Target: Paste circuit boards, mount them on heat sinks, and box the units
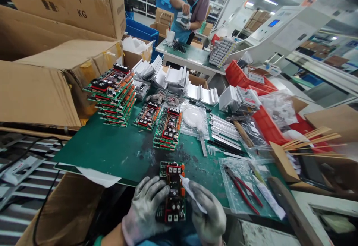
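A green circuit board [175, 192] with red-framed parts and orange connectors lies at the table's near edge, its lower end toward me. Gloved, my left hand [148, 205] holds the board by its left side, fingers over the edge and thumb out of sight. Between the closed fingers of my right hand [208, 212] is a slim white tube [192, 194], tilted, its pointed tip by the board's upper right side. I cannot tell if the tip touches. Just beyond stand a short stack of similar boards [168, 126] and another board [148, 115].
At the left rises a tall stack of boards [112, 95] beside cardboard boxes [92, 59]. White metal heatsinks [176, 78] line the back. Red-handled pliers [243, 188] lie on a plastic bag at right, near a wooden handle [293, 212]. A person [190, 7] stands at another table.
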`<act>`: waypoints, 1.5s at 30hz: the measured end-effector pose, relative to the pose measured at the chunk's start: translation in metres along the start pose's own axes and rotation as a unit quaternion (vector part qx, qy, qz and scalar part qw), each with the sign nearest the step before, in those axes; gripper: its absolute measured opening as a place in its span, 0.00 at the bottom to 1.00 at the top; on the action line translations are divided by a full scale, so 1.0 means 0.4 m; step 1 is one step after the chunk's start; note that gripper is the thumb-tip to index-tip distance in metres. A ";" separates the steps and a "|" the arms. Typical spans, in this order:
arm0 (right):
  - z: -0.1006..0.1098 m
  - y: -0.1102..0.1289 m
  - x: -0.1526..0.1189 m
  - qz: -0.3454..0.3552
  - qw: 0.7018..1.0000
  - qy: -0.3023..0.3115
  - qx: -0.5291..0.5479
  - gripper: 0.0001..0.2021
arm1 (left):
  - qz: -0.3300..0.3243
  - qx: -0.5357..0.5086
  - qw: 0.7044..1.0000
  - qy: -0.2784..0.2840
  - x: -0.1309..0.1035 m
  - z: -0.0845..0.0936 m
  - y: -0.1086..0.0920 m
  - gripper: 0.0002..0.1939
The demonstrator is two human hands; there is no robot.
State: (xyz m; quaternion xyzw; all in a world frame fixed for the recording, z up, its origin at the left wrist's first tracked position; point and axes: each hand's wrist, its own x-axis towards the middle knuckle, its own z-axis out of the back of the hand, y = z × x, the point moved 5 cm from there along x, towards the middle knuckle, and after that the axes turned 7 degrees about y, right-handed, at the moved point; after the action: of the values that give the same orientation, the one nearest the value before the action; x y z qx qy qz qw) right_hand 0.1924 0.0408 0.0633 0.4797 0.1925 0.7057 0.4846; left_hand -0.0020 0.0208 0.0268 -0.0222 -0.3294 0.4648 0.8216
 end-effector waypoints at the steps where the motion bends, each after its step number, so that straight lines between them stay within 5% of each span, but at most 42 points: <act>1: -0.009 0.038 0.019 0.081 0.995 0.042 -0.035 0.06 | 0.001 -0.003 1.000 -0.002 0.001 0.001 -0.001 0.32; 3: -0.036 0.104 0.048 0.205 0.966 0.120 -0.106 0.09 | 0.002 -0.002 1.000 0.000 0.003 0.003 -0.002 0.31; 6: -0.074 0.160 0.074 0.263 0.933 0.184 -0.160 0.17 | -0.004 0.007 1.000 -0.010 0.007 0.008 -0.005 0.29; 12: -0.113 0.199 0.074 0.336 0.913 0.143 -0.181 0.18 | 0.005 0.026 0.998 -0.057 0.016 0.012 -0.013 0.25; 16: -0.113 0.194 0.078 0.325 0.918 0.131 -0.185 0.17 | 0.014 0.018 0.997 -0.071 0.018 0.016 -0.015 0.27; 20: -0.081 0.150 0.051 0.284 0.934 0.159 -0.150 0.14 | 0.000 0.006 1.000 -0.023 0.012 0.011 -0.009 0.30; 22: -0.042 0.102 0.024 0.193 0.972 0.110 -0.080 0.10 | 0.002 0.000 1.000 0.003 0.007 0.007 -0.004 0.34; 24: 0.006 0.040 -0.016 0.054 0.998 0.000 0.041 0.10 | 0.007 -0.006 1.000 0.014 0.003 0.003 -0.001 0.36; 26: 0.029 -0.009 -0.065 -0.079 0.982 -0.081 0.151 0.09 | 0.007 -0.010 1.000 0.019 0.001 0.001 0.001 0.37; 30: 0.016 -0.009 -0.105 -0.195 0.957 -0.063 0.203 0.10 | 0.007 -0.010 1.000 0.027 0.003 0.000 0.001 0.37; 33: 0.000 0.024 -0.087 -0.180 0.965 -0.019 0.191 0.11 | 0.008 -0.012 1.000 0.026 0.004 0.002 0.000 0.36; 38: -0.008 0.064 -0.041 -0.025 0.989 0.098 0.107 0.09 | 0.004 -0.009 1.000 0.021 0.008 0.005 -0.003 0.35; 45: 0.042 0.050 -0.070 -0.009 0.998 0.065 0.017 0.10 | 0.006 -0.008 1.000 0.013 0.011 0.006 -0.005 0.34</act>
State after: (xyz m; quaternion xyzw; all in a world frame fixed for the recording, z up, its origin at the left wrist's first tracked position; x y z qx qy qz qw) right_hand 0.1990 0.0041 0.0721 0.4391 0.2401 0.7279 0.4687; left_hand -0.0004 0.0224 0.0316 -0.0370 -0.3221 0.4670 0.8227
